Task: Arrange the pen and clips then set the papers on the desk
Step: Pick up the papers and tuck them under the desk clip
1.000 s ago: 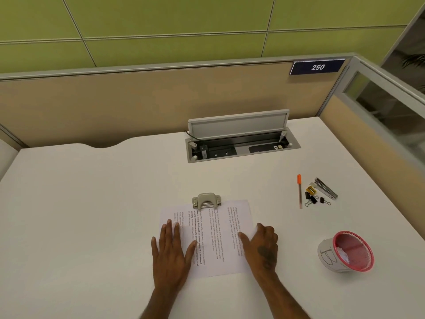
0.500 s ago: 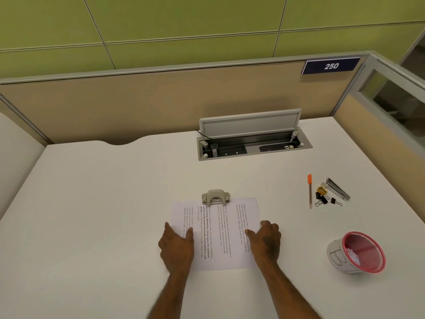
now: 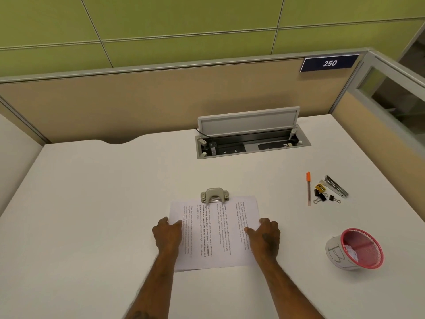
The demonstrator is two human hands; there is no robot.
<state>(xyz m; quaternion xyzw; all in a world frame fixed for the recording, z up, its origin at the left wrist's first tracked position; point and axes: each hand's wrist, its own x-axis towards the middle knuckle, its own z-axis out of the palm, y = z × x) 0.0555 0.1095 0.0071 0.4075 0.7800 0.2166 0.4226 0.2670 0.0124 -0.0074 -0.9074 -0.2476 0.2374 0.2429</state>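
Printed papers (image 3: 216, 233) lie flat on the white desk (image 3: 92, 203), held at their top edge by a large metal clip (image 3: 214, 195). My left hand (image 3: 167, 234) grips the sheets' left edge with curled fingers, thumb on top. My right hand (image 3: 265, 236) grips the right edge the same way. An orange-capped pen (image 3: 308, 191) lies to the far right. Beside it sit small black binder clips (image 3: 323, 197), a yellow clip (image 3: 320, 187) and a metal staple strip (image 3: 336, 185).
A pink mesh cup (image 3: 358, 249) with a white label lies on its side at the right, near the desk edge. An open cable box (image 3: 250, 140) with a raised lid sits at the back. Tan partition walls close off the back and right.
Both hands went from lying flat on the papers to curling around the sheets' side edges. The view has shifted slightly left.
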